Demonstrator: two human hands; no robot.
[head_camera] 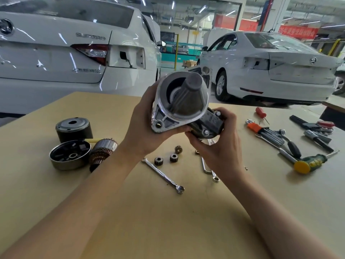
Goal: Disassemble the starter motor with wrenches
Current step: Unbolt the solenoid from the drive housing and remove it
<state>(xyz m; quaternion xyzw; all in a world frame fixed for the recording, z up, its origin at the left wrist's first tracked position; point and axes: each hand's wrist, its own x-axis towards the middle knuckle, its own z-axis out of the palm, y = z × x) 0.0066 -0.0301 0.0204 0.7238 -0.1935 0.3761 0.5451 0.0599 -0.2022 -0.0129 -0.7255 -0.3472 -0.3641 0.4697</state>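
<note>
I hold the starter motor's grey drive-end housing [182, 99] up above the tan table [168, 221], its nose cone pointing at me. My left hand [143, 126] grips the aluminium flange from the left. My right hand [216, 144] grips the dark solenoid [211, 124] below and to the right. On the table lie a combination wrench [162, 175], a second wrench [214, 176] partly hidden by my right wrist, an L-shaped key [204, 166] and three small planet gears [170, 157].
At the left stand a black motor casing [73, 129], a round brush-holder cap [70, 155] and the copper armature [101, 151]. Hex keys [265, 131], a ratchet [291, 144], a green-and-yellow screwdriver [311, 162] and a red screwdriver [261, 114] lie at the right. White cars [276, 66] stand behind.
</note>
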